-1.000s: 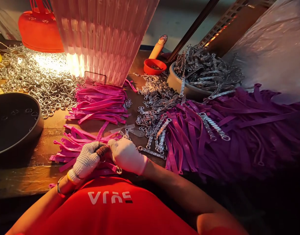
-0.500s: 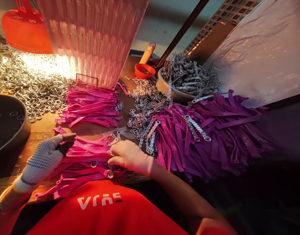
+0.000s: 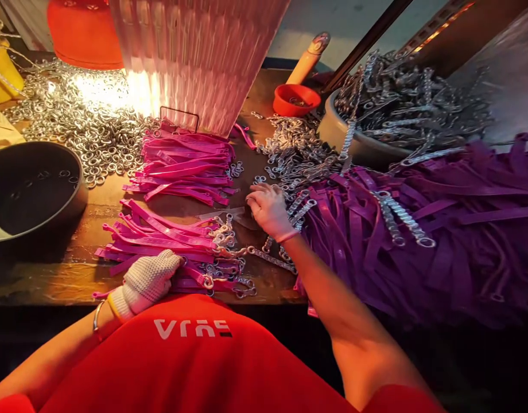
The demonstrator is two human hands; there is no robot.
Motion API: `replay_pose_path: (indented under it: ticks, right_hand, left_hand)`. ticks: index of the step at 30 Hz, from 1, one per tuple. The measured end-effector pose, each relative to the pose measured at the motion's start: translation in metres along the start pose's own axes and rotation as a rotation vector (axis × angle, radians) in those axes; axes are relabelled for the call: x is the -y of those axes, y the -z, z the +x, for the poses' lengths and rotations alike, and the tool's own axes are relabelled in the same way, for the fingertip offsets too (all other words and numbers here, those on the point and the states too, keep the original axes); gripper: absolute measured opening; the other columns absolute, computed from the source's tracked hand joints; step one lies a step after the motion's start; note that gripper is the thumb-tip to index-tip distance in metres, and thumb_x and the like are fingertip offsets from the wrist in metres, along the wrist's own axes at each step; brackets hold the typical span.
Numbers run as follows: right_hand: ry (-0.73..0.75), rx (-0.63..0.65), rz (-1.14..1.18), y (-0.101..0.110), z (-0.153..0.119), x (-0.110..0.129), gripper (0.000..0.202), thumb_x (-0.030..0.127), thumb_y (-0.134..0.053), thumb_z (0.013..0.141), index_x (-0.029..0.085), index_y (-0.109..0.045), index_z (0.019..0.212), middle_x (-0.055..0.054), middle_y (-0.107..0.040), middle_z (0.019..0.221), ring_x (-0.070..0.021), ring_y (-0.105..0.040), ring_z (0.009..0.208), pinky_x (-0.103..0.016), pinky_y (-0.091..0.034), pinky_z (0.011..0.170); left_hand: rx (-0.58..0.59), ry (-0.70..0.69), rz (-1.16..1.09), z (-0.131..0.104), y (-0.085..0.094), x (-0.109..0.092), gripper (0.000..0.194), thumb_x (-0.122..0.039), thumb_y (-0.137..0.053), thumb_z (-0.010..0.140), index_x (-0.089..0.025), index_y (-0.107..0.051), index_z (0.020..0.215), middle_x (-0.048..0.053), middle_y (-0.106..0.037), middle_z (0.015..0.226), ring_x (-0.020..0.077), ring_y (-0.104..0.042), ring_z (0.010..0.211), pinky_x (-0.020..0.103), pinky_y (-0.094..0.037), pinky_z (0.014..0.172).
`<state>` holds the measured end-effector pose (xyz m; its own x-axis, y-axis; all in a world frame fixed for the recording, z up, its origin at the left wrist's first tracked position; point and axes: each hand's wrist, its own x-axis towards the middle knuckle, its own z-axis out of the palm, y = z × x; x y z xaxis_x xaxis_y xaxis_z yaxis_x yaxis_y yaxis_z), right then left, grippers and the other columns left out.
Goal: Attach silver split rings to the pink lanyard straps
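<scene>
My left hand (image 3: 148,282), in a white dotted glove, is closed in a fist over the near bundle of pink straps (image 3: 160,229); what its fingertips pinch is too small to make out. Metal rings and clasps (image 3: 223,235) hang at the right ends of these straps. A short silver chain (image 3: 270,259) runs from them to the right across the table. My right hand (image 3: 270,211) is at the left edge of the pile of small metal clasps (image 3: 305,152), palm down, its bent fingers slightly apart. No held object shows in it.
A second pink strap bundle (image 3: 186,163) lies farther back. Loose metal rings (image 3: 109,137) heap under the lamp (image 3: 85,34). A dark bowl (image 3: 77,201) stands left, a tub of chains (image 3: 333,120) and a red dish (image 3: 285,103) behind. Purple straps (image 3: 419,229) pile up right.
My right hand has left the near straps and moved right and away to the clasp pile. My left hand has come right and nearer my body and closed. The view has shifted.
</scene>
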<state>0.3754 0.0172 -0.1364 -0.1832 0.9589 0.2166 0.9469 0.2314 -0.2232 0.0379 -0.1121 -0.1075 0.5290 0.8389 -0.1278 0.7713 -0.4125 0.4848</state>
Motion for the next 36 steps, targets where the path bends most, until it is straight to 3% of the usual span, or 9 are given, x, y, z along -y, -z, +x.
replay_pose_path:
  ticks: [4,7,13,17,22,25,29,33,36]
  right_hand:
    - [0.121,-0.045,0.47,0.022,-0.03,0.055,0.024,0.027,-0.044,0.1,0.021,-0.064,0.109,-0.007,-0.073,0.103,-0.0204,-0.066,0.092,-0.032,-0.047,0.086]
    - [0.256,0.006,0.628,0.039,-0.057,0.104,0.017,0.025,-0.048,0.099,0.023,-0.061,0.111,-0.002,-0.072,0.097,-0.0161,-0.066,0.085,-0.026,-0.047,0.078]
    - [0.534,-0.063,0.03,0.04,-0.083,0.158,0.021,0.013,-0.047,0.096,0.019,-0.059,0.112,-0.006,-0.063,0.089,-0.0194,-0.053,0.075,-0.032,-0.037,0.068]
    - [0.636,-0.114,-0.093,0.034,-0.083,0.155,0.021,0.018,-0.044,0.098,0.014,-0.061,0.109,-0.006,-0.061,0.081,-0.0192,-0.048,0.069,-0.034,-0.031,0.064]
    - [0.424,0.053,0.325,0.042,-0.076,0.152,0.023,0.025,-0.044,0.1,0.017,-0.061,0.088,-0.004,-0.063,0.079,-0.0157,-0.052,0.071,-0.029,-0.034,0.066]
    - [0.304,0.189,0.516,0.047,-0.074,0.158,0.032,0.018,-0.04,0.099,0.019,-0.055,0.07,0.002,-0.058,0.065,-0.0107,-0.048,0.059,-0.025,-0.032,0.06]
    - [0.281,0.039,0.348,0.044,-0.073,0.165,0.029,0.027,-0.048,0.091,0.018,-0.057,0.065,-0.001,-0.058,0.061,-0.0122,-0.046,0.057,-0.028,-0.027,0.059]
    - [0.089,0.047,0.459,0.039,-0.069,0.159,0.03,0.035,-0.046,0.098,0.019,-0.062,0.078,-0.001,-0.063,0.068,-0.0134,-0.053,0.062,-0.026,-0.029,0.06]
    - [-0.078,-0.019,0.57,0.034,-0.064,0.151,0.034,0.038,-0.044,0.1,0.02,-0.058,0.075,0.0,-0.059,0.065,-0.0137,-0.051,0.061,-0.026,-0.031,0.06]
  left_hand:
    - [-0.079,0.136,-0.324,0.005,0.001,-0.004,0.014,-0.026,-0.057,0.088,-0.018,-0.067,0.093,0.007,-0.068,0.086,0.0183,-0.063,0.074,0.027,-0.048,0.065]
    - [-0.026,0.359,-0.869,0.006,0.017,-0.015,0.031,-0.046,-0.054,0.092,-0.019,-0.055,0.077,-0.004,-0.048,0.053,0.0099,-0.039,0.044,0.021,-0.03,0.042]
    - [0.211,0.553,-1.438,0.015,0.033,-0.037,0.033,-0.042,-0.061,0.083,-0.018,-0.047,0.065,-0.009,-0.033,0.046,0.0035,-0.017,0.035,0.018,-0.013,0.034]
    - [0.189,0.499,-1.374,0.018,0.027,-0.038,0.037,-0.047,-0.059,0.086,-0.018,-0.049,0.067,-0.008,-0.034,0.044,0.004,-0.02,0.035,0.018,-0.016,0.033]
    - [-0.055,0.34,-1.169,0.014,0.025,-0.037,0.036,-0.051,-0.068,0.084,-0.017,-0.058,0.092,-0.007,-0.049,0.052,0.0059,-0.036,0.036,0.017,-0.027,0.035]
    - [-0.034,0.313,-1.175,0.015,0.025,-0.039,0.036,-0.05,-0.068,0.084,-0.017,-0.054,0.082,-0.006,-0.049,0.054,0.0051,-0.037,0.038,0.016,-0.028,0.035]
    - [0.09,0.371,-1.347,0.025,0.027,-0.037,0.04,-0.053,-0.063,0.087,-0.019,-0.047,0.072,-0.009,-0.036,0.045,0.0046,-0.024,0.034,0.017,-0.022,0.032]
    - [0.155,0.325,-1.331,0.054,0.04,-0.027,0.038,-0.052,-0.059,0.088,-0.021,-0.046,0.072,-0.01,-0.032,0.043,0.0057,-0.019,0.034,0.018,-0.021,0.032]
    - [0.139,0.172,-0.948,0.1,0.054,-0.018,0.025,-0.041,-0.059,0.088,-0.018,-0.06,0.079,-0.005,-0.045,0.048,0.0083,-0.033,0.038,0.02,-0.028,0.038]
